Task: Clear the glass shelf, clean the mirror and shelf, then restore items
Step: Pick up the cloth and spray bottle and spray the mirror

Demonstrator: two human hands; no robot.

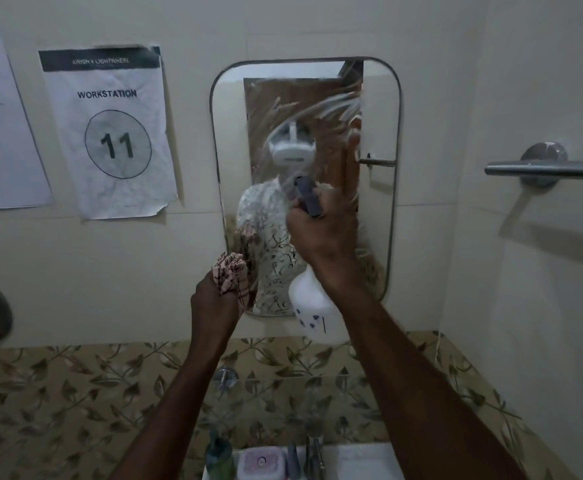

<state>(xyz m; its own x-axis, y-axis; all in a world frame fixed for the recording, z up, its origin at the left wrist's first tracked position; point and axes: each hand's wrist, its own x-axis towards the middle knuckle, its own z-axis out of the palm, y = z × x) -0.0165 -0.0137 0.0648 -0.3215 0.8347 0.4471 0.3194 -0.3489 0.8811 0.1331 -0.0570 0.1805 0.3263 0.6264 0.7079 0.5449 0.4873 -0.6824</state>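
A rounded wall mirror [376, 109] hangs straight ahead, its glass streaked with wet smears in the upper middle. My right hand [324, 237] is raised in front of it, gripping a white spray bottle [312, 306] by its dark trigger head, nozzle pointed at the glass. My left hand [213, 299] is lower and to the left, closed around a bunched pink checked cloth [232, 275] near the mirror's bottom left corner. The glass shelf [272, 379] runs below the mirror, held by a chrome bracket, and looks bare.
On the white sink edge [359, 459] at the bottom stand a green bottle [219, 459], a pink soap case [262, 462] and a chrome tap [314, 452]. A towel bar [546, 168] juts from the right wall. Paper notices [110, 133] are taped at left.
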